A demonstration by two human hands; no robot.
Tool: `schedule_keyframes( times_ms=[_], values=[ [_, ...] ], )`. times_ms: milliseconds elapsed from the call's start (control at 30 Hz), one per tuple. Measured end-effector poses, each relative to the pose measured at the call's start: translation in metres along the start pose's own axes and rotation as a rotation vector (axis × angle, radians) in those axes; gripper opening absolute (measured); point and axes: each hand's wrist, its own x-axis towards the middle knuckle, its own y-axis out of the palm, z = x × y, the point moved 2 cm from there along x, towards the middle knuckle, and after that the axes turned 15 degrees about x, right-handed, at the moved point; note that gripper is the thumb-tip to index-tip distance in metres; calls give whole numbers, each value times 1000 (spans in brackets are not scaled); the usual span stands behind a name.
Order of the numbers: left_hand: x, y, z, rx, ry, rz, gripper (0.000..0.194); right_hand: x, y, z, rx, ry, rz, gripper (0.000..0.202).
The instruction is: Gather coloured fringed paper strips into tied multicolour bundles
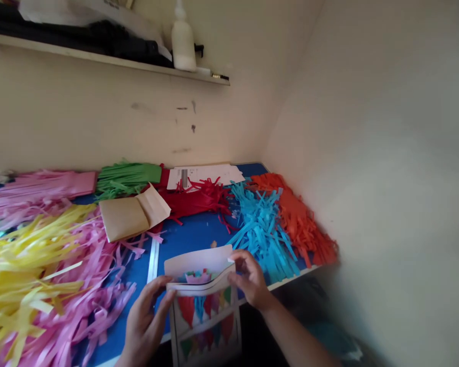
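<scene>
Near the table's front edge, my left hand (147,318) and my right hand (252,280) hold a printed envelope (210,326) between them. Its front shows pictures of coloured tassel garlands. The white flap (199,259) stands up at the back and the mouth gapes a little. Inside the mouth, a bit of folded pink and green paper (199,277) shows. My left thumb and fingers pinch the left top corner; those of my right hand pinch the right one. The envelope's lower end fades into shadow.
On the blue table (189,234) lie fringed paper bundles: yellow (30,255), pink (61,186), green (130,176), red (191,199), light blue (262,229) and orange (298,219). A brown envelope (124,216) rests among them. Above, a shelf (99,60) carries a white bottle (183,43).
</scene>
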Motion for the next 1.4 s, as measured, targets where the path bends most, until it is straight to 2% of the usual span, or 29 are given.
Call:
schedule_keyframes(
  times_ms=[100, 200, 367, 500, 567, 700, 767, 833, 900, 1000, 1067, 1133, 1200, 1400],
  values=[
    [13, 0, -13, -39, 27, 48, 28, 13, -5, 16, -123, -58, 100, 24],
    [21, -2, -23, -33, 32, 107, 27, 22, -10, 26, -262, -83, 183, 28],
    [22, -8, -32, 261, 247, 77, 27, 27, -16, 32, -410, -138, 221, 31],
    [21, -5, -38, 262, 340, 73, 27, 29, -14, 35, -352, -154, 294, 32],
    [21, -3, -40, 180, 366, 52, 23, 29, -12, 37, -307, -168, 306, 32],
    [18, 0, -41, -56, 326, 7, 20, 24, -7, 39, -272, -147, 275, 37],
    [16, 1, -46, -39, 381, 40, 21, 20, -2, 41, -238, -145, 282, 32],
    [14, 1, -54, 28, 453, 84, 18, 19, 4, 43, -198, -125, 255, 19],
    [14, 1, -61, 77, 428, 66, 12, 21, 10, 46, -186, -78, 193, 16],
    [18, -1, -70, 164, 300, 39, 16, 26, 16, 49, -153, 62, 120, 17],
    [22, -2, -71, 214, 216, 139, 26, 30, 17, 51, -142, 186, 126, 29],
    [24, -3, -71, 221, 144, 249, 38, 31, 17, 53, -195, 247, 153, 35],
    [24, -5, -69, 222, 103, 283, 42, 32, 17, 56, -260, 228, 162, 33],
    [20, -6, -67, 248, 71, 232, 45, 27, 19, 53, -278, 176, 127, 29]
  ],
)
